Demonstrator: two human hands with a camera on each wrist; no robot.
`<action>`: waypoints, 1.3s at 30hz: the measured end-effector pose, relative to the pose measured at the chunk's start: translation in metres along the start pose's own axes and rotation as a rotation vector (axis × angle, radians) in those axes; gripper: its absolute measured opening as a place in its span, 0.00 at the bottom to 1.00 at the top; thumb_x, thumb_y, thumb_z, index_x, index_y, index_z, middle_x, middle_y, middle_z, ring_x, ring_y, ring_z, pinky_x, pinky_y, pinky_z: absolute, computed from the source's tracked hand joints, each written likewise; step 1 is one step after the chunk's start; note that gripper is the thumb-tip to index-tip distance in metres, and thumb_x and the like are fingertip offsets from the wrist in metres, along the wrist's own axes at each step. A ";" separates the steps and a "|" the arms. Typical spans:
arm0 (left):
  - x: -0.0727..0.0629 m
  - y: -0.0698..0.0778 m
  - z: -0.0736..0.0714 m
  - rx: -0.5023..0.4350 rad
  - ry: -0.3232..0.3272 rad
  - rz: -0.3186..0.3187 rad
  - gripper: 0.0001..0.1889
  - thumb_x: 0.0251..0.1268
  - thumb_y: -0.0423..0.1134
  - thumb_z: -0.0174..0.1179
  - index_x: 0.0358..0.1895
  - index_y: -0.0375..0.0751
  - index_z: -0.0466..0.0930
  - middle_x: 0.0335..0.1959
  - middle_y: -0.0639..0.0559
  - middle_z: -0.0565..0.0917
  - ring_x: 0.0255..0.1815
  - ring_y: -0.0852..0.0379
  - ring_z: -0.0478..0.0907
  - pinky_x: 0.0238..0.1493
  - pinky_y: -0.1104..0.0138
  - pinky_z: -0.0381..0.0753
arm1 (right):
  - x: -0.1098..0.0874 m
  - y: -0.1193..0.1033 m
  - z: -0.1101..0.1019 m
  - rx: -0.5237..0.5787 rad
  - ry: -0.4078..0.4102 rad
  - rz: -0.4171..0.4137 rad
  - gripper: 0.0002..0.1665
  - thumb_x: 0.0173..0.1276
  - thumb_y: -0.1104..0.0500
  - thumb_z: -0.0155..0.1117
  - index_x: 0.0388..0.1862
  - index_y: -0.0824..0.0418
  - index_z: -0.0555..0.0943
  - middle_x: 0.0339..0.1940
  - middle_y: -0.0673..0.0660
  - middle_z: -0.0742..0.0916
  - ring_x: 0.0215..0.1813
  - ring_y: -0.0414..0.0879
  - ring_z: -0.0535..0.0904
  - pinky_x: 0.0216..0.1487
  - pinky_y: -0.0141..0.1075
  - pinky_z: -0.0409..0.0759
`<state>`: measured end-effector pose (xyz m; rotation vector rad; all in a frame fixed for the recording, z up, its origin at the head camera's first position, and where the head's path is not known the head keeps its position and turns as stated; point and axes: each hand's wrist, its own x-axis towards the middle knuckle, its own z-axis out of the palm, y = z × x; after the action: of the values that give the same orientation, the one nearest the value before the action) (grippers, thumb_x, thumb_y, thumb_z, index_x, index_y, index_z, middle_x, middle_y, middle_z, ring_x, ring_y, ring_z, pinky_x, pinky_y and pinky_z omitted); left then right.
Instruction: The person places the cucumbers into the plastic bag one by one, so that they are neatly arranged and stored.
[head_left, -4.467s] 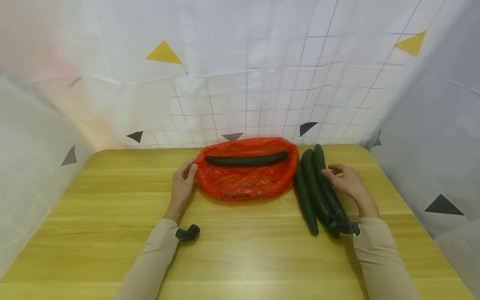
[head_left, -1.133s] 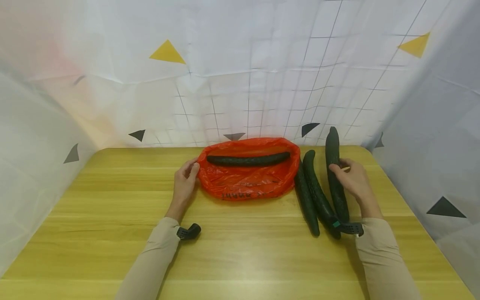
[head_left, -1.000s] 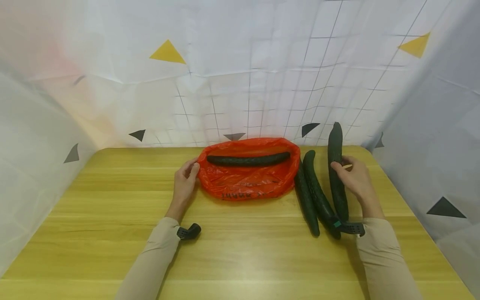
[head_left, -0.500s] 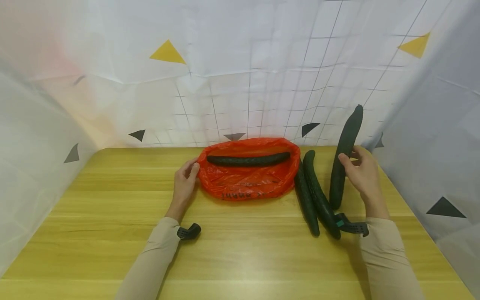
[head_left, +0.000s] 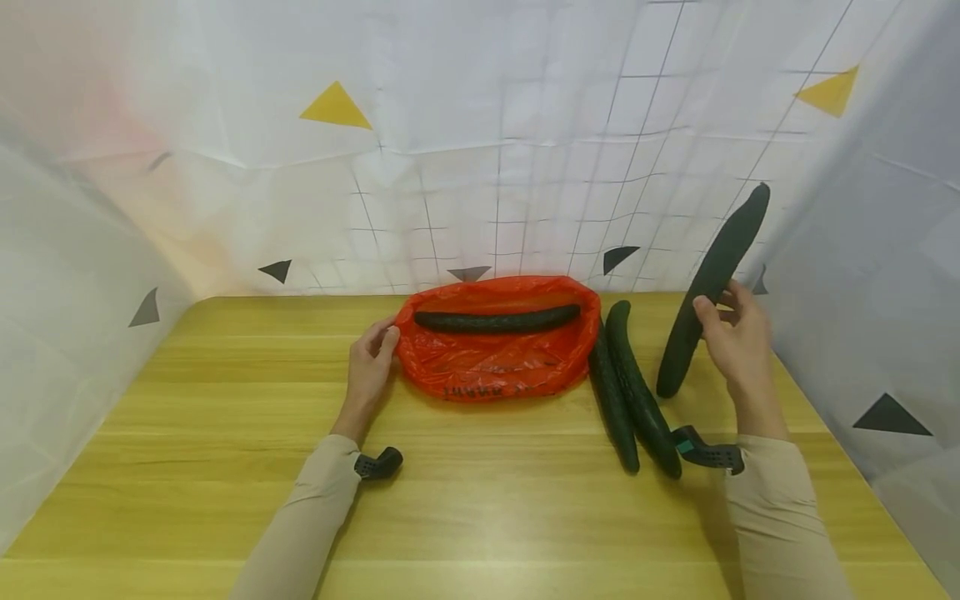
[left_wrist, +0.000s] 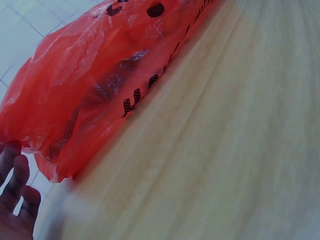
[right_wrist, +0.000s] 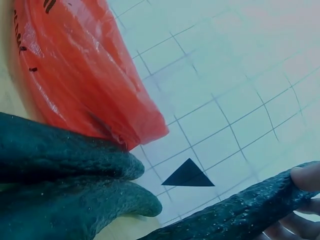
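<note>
In the head view my right hand [head_left: 741, 337] holds a dark green cucumber [head_left: 723, 258] aslant over the table's right side, its upper end pointing up and right. The right wrist view shows thumb and fingers round this cucumber [right_wrist: 235, 212]. A red plastic bag [head_left: 491, 385] lies with its mouth spread open at the middle back, one cucumber [head_left: 495, 321] lengthwise inside. My left hand [head_left: 367, 367] pinches the bag's left rim; the left wrist view has its fingertips [left_wrist: 21, 162] at the bag's edge. Two more cucumbers, a left one [head_left: 613, 404] and a right one [head_left: 637, 383], lie right of the bag.
The wooden table [head_left: 480, 500] reaches back to a white sheet [head_left: 465, 183] with grid lines and yellow and dark triangles. Sheeting also hangs along both sides. A black wrist camera [head_left: 378, 464] sits on the left forearm, another [head_left: 708, 452] on the right.
My right hand has taken the rightmost cucumber from beside the other two, lifted it and carried it right, tilting its upper end rightward. The left hand and the bag have hardly moved.
</note>
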<state>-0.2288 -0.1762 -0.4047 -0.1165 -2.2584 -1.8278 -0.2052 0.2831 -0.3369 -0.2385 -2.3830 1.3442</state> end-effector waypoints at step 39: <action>0.000 0.000 0.000 -0.025 -0.009 -0.013 0.18 0.71 0.39 0.52 0.59 0.34 0.74 0.53 0.36 0.80 0.43 0.66 0.76 0.44 0.81 0.75 | -0.005 -0.033 0.005 0.819 0.053 -0.179 0.25 0.64 0.68 0.60 0.60 0.64 0.69 0.49 0.58 0.76 0.42 0.45 0.79 0.44 0.30 0.82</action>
<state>-0.2288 -0.1764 -0.4047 -0.1148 -2.2483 -1.8659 -0.2011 0.2608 -0.3126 0.1665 -1.5806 2.0339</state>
